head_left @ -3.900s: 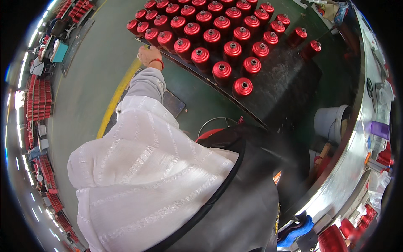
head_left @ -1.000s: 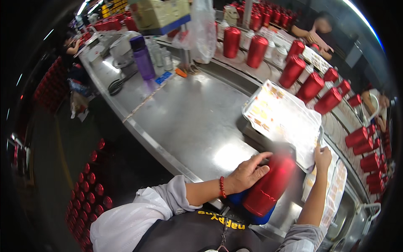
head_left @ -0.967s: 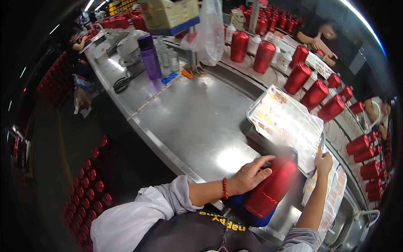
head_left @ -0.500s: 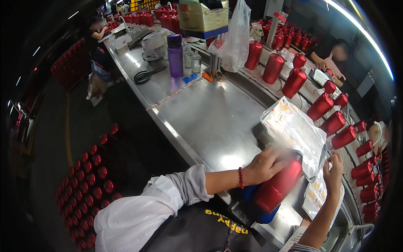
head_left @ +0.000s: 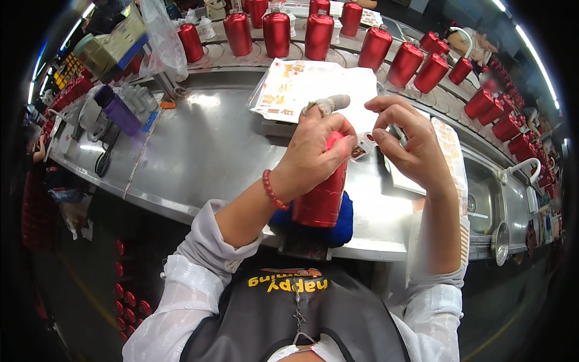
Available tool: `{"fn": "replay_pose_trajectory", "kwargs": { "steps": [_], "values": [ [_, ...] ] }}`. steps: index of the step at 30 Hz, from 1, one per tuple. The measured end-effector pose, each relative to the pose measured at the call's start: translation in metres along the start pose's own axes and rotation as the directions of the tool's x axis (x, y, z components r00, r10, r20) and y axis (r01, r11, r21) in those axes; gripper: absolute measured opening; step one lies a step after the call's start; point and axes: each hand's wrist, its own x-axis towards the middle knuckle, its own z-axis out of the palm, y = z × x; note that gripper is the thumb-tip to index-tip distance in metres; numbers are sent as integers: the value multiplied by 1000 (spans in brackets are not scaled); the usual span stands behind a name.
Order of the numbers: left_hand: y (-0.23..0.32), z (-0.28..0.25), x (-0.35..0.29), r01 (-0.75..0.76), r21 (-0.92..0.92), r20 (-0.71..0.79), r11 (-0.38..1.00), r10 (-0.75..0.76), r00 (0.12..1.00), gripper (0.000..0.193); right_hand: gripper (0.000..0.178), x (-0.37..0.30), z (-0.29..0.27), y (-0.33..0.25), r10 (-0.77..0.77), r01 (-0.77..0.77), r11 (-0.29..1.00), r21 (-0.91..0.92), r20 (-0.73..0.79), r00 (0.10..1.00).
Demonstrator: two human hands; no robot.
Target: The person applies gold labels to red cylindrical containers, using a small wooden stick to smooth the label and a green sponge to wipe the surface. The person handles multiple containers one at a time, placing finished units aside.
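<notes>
My left hand [head_left: 316, 148] grips a glossy red bottle [head_left: 319, 202] near its upper end. The bottle leans over a dark blue padded rest [head_left: 341, 223] at the bench's near edge. One left finger wears a pale wrap [head_left: 333, 105]. My right hand [head_left: 410, 142] is raised just right of the bottle, fingers curled with the thumb toward them. By its thumb tip is a small printed sticker [head_left: 363, 146], pinched there as far as I can see. Behind both hands, a white sheet with brown and orange prints [head_left: 289, 90] covers a tray.
Red bottles [head_left: 276, 36] stand along a curved conveyor [head_left: 211, 54] at the back. More printed sheets [head_left: 449, 151] lie at right, beside a metal sink [head_left: 482, 205]. A purple bottle [head_left: 117, 111] and black scissors [head_left: 104, 160] are at left on the steel bench [head_left: 193, 139].
My view has swung to the right. The red bottle is now more upright, still in my left hand. My right hand has come from the printed sheets at right toward the bottle.
</notes>
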Motion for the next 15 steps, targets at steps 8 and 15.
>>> {"fn": "replay_pose_trajectory", "kwargs": {
  "steps": [8, 15],
  "values": [
    [-7, 3, 4, -26, 51, -71, 998, 29, 997, 10, 27, -14, 23, 24, 44, -45, 977, 208, 6, 999],
    [-11, -30, -38, 56, -6, -70, 998, -56, 996, 50, 20, 32, 31, 83, 182, -176, 974, 145, -27, 983]
  ]
}}
